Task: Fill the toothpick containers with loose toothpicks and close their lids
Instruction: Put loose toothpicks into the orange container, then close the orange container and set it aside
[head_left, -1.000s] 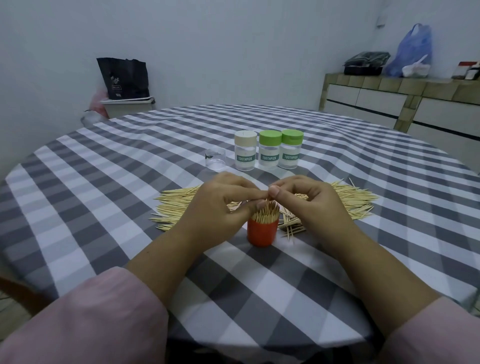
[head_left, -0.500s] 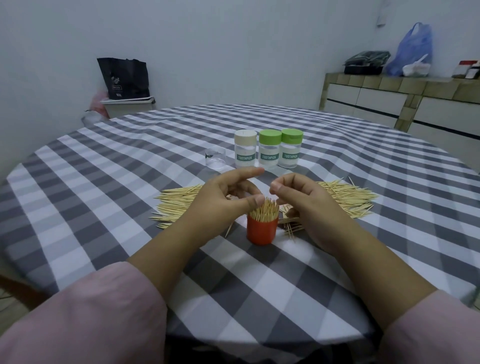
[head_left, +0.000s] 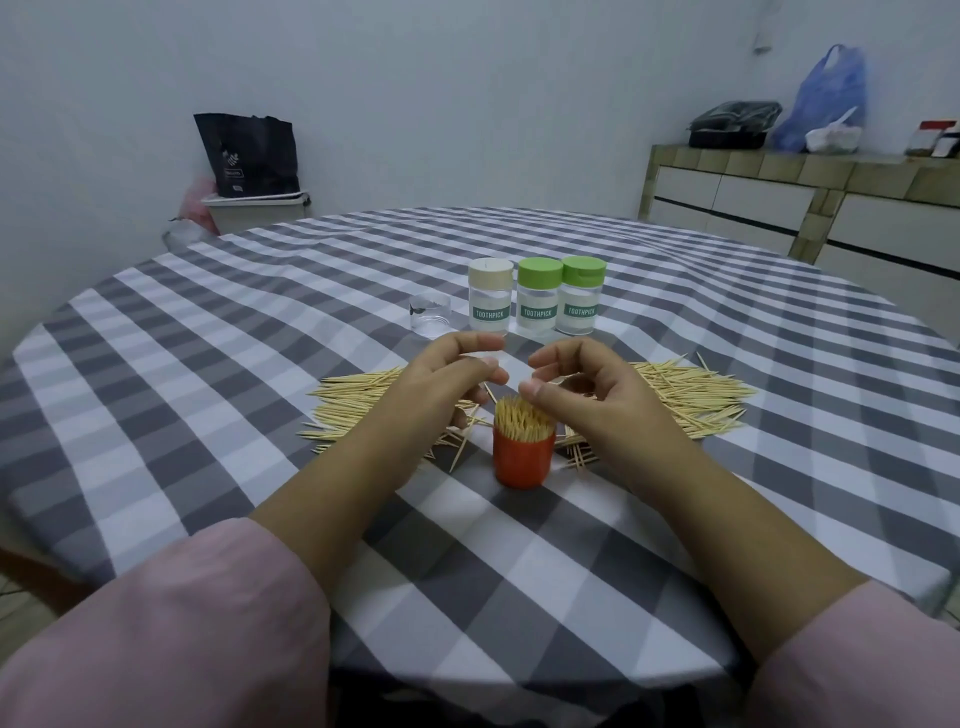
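Orange toothpick container (head_left: 523, 457), lower centre of frame: upright on the table (head_left: 208, 395), lid off, packed full, toothpick tips (head_left: 522, 423) standing above the rim. Both hands are above and behind it, neither touching it.

Left hand (head_left: 452, 379), just left of the container: fingers loosely curved, thumb and forefinger apart, nothing seen in the grasp. Fingertips slightly blurred.

Right hand (head_left: 582, 384), just right of the container: fingers arched over, thumb tip close above the toothpick tips; cannot tell whether it touches them. No object seen in the grasp. The two hands face each other with a gap between the fingertips.

Loose toothpicks (head_left: 685, 395) lie in a wide flat heap across the middle of the frame, behind and to both sides of the container, partly hidden by the hands. A few strays lie just beside the container base.

Behind the heap, centre frame: three clear jars labelled TOOTHPICK in a row, close together, all capped. Beige-lidded jar (head_left: 489, 296) on the left, green-lidded jar (head_left: 538, 296) in the middle, second green-lidded jar (head_left: 582, 295) on the right. Just left of the row sits a small clear cup-like piece (head_left: 430, 317); cannot tell whether it is a lid or a cup.

Table is round, covered in a grey-and-white checked cloth. Pink sleeves (head_left: 197, 623) at the bottom corners.
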